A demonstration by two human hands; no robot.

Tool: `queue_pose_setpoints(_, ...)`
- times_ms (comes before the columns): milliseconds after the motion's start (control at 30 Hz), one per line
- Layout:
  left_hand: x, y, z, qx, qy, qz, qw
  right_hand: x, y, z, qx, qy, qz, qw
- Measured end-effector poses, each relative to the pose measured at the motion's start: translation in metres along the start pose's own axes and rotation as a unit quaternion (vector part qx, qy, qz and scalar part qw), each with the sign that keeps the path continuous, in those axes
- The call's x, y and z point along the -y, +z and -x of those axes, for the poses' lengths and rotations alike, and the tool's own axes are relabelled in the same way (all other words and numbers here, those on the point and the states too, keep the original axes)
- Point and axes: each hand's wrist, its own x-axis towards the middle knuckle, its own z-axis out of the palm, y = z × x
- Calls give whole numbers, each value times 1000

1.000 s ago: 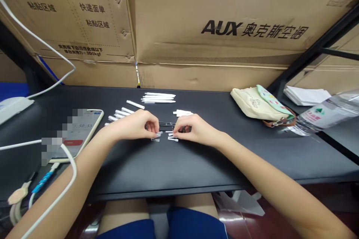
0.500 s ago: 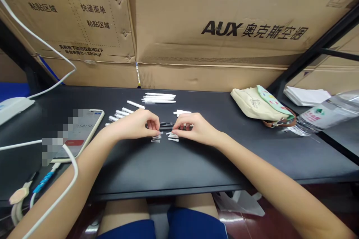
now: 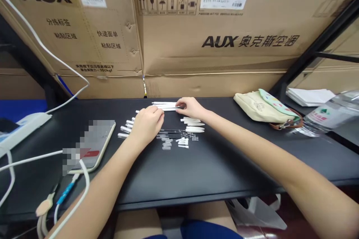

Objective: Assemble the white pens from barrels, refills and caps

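Observation:
White pens (image 3: pixel 167 104) lie side by side at the back of the black desk. My right hand (image 3: pixel 193 108) has its thumb and fingertips closed around the right end of a pen. Close to the pens' left end is my left hand (image 3: pixel 148 125), fingers curled in; what they hold, if anything, is hidden. White pen barrels (image 3: pixel 125 129) lie left of it. Between and below my hands are thin dark refills (image 3: pixel 178 133), small clear pieces (image 3: pixel 166 144) and small white pieces (image 3: pixel 183 142). White tapered pen parts (image 3: pixel 194 129) sit under my right wrist.
A phone (image 3: pixel 97 145) and white cables (image 3: pixel 36 155) occupy the left, with a power strip (image 3: pixel 26 130) behind. At right are a cream pouch (image 3: pixel 256 106), a water bottle (image 3: pixel 328 113) and white paper (image 3: pixel 310 97). Cardboard boxes (image 3: pixel 179 57) stand along the back.
Both hands have left the small pieces and refills and moved back to the white pens. The right fingers have closed on a pen's end. The camera view has tilted upward.

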Motion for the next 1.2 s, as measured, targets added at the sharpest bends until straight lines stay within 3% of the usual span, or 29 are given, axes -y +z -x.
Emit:
queue_pose_setpoints(167, -1, -1, 0, -35, 8, -15, 999, 3, 6, -15, 44, -22, 29, 998)
queue_pose_setpoints(333, -3, -5, 0, -35, 1, 3, 999, 13, -5, -12, 56, -43, 25, 997)
queue_pose_setpoints(433, -2, -7, -1, -66, 0, 33, 997, 29, -18, 2, 33, -31, -91, 995)
queue_pose_setpoints(567, -4, -8, 0, -80, 45, 109, 990, 58, -26, 34, 34, 18, -365, 930)
queue_pose_setpoints(700, -15, -8, 3, -29, 32, 263, 964, 68, -21, 57, -76, 88, -483, 868)
queue_pose_setpoints(800, -23, -14, 2, 115, -45, 400, 908, 59, -18, 63, -90, 133, -512, 844)
queue_pose_setpoints(900, -26, -22, -1, 284, -124, 551, 775, 47, -23, 67, -23, 130, -485, 864)
queue_pose_setpoints(967, -24, -26, -3, 341, -147, 609, 701, 42, -29, 69, 35, 109, -461, 880)
queue_pose_setpoints(1033, -22, -28, -3, 362, -160, 627, 671, 40, -34, 71, 73, 80, -450, 886)
queue_pose_setpoints(1100, -20, -28, -3, 365, -169, 629, 666, 41, -36, 72, 88, 72, -452, 885)
queue_pose_setpoints(1200, -21, -26, -2, 369, -168, 626, 666, 43, -33, 72, 105, 122, -439, 884)
